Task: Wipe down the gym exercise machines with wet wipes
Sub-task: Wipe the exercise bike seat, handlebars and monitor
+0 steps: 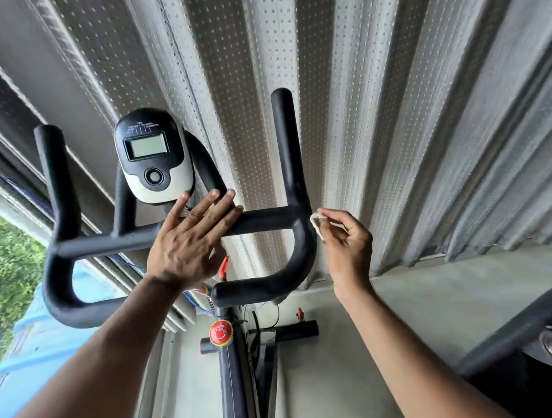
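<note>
Perforated shutter behind a bike. Right hand pinches a bunched wipe against the handlebar's right bend, likely to scrub it. Left hand lies flat, fingers straight, on the crossbar under the console, probably steadying.

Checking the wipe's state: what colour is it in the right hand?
White wet wipe, pinched in the right hand; head view.
</note>
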`<state>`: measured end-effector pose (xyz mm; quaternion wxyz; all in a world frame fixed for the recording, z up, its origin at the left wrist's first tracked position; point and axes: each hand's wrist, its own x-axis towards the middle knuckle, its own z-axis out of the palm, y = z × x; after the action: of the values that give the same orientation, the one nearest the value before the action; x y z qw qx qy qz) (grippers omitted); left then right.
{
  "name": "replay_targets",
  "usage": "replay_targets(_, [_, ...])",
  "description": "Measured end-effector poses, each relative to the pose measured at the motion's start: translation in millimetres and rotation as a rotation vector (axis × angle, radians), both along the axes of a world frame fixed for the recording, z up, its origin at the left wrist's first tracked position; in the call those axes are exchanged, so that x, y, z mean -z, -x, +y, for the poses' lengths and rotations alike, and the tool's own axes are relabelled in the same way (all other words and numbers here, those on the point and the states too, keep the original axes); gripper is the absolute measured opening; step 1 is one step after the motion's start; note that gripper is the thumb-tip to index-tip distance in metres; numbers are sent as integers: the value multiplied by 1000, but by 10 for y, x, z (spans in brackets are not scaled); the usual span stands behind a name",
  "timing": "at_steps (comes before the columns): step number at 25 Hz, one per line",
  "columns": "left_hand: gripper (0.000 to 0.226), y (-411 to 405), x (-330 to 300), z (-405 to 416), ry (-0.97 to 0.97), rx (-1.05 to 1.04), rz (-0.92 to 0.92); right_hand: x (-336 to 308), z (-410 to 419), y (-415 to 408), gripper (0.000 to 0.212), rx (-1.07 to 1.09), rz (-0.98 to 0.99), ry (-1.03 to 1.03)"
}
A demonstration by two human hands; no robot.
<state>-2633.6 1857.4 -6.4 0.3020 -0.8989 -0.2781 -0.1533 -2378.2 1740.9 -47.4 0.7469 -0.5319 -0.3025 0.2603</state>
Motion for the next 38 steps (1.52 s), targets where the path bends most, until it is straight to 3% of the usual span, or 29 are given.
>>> replay_targets(2, [78,-13,7,-13,0,0,-10,1,-51,-1,19,-71,-40,0])
replay_targets(5, [78,-7,-4,-3,5,1,-19,32,-194,30,19,-89,50,40])
replay_targets(8, [77,-12,13,-18,-3,-1,-26,165,-443,195,18,-107,306,95])
replay_targets(12, [76,-29,19,-29,2,-7,-38,235,-493,295,20,-300,733,94])
replay_targets(17, [79,9,30,-10,9,-22,-14,160,116,58,20,-465,888,2])
replay_targets(21, [80,18,22,7,7,-13,-3,268,112,226,21,-515,1107,-77])
replay_targets(28, [79,11,4,-26,3,-31,4,541,-389,669,61,-652,920,5])
replay_targets(33, [79,9,-13,-37,5,-25,-4,428,-411,565,50,-590,919,16])
replay_targets(36, [81,1,-17,-33,8,-23,3,281,-335,339,20,-528,818,-16])
replay_targets(38, [81,8,-21,-35,18,-17,-9,286,-327,425,20,-509,855,-3])
